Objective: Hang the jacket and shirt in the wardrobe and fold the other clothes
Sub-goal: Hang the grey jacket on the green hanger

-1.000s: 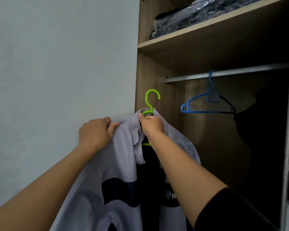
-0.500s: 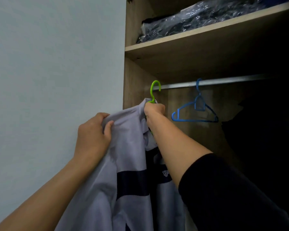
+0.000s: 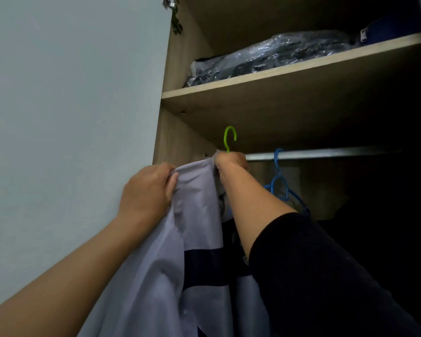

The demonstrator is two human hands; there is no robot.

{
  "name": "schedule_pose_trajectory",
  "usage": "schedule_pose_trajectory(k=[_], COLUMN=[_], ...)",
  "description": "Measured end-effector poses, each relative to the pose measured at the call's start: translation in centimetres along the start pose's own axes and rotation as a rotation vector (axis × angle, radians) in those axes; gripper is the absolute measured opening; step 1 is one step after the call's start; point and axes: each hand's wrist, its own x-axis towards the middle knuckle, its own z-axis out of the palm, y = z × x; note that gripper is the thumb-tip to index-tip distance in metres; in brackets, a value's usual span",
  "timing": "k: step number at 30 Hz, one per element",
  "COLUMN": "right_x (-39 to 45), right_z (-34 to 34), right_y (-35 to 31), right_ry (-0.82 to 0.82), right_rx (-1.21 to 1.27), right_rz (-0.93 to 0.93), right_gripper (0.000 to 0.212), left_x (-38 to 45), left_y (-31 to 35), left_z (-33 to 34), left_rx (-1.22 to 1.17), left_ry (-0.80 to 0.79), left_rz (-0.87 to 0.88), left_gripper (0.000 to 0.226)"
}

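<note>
Wall: a plain pale grey wall (image 3: 66, 117) fills the left of my view.
Left hand: my left hand (image 3: 147, 192) has its fingers curled and clamped on the shoulder fabric of the shirt, thumb pinching the cloth from the front.
Shirt: a pale lilac-grey woven shirt with a dark navy band across the chest (image 3: 192, 239) hangs down between my two arms, its collar raised to just below the rail.
Green hanger: a lime-green plastic hanger (image 3: 229, 138) sits inside the shirt; only its hook shows, standing above my fist and above the rail's line, not yet over it.
Right hand: my right hand (image 3: 231, 161) is closed round the neck of the green hanger and the collar, fingers tight together.
Rail: a silver metal wardrobe rail (image 3: 321, 153) runs off to the right, under a wooden shelf (image 3: 289, 69).
Blue hanger: a bare blue plastic hanger (image 3: 281, 183) hangs on the rail just right of my wrist.
Shelf load: dark clothes in a clear plastic bag (image 3: 265, 57) lie on the shelf.
Progress: I judge the shirt to be on its hanger and nearly hung; the hook must still drop onto the rail. A dark shape at the far right is too dim to name, so I cannot tell whether the jacket is hung. No folding is visible.
</note>
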Motion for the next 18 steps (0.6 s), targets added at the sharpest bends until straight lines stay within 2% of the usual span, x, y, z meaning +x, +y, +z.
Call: schedule_pose_trajectory(k=[2,7,14,18], right_x=[1.4,4.4,7.1,6.8], right_z=[-0.3,-0.9,-1.9,-2.6], right_y=[0.4,2.6,4.7,4.7], right_ry=[0.004,-0.007,-0.027,-0.052], right_rx=[-0.018,-0.200,-0.385,-0.541], right_rz=[0.003,-0.052,-0.049,-0.182], right_gripper=[0.041,0.038,0.033,0.034], left_x=[0.5,0.8,0.2,-0.4], left_y=[0.2,0.7,1.7,2.0], left_z=[1.7,5.5,9.0,9.3], left_rx=[-0.015,-0.056,-0.148,-0.138], left_ry=[-0.015,-0.045,-0.114,-0.136], left_rz=[0.015,0.028,0.004,-0.025], left_gripper=[0.032,0.015,0.019,0.015])
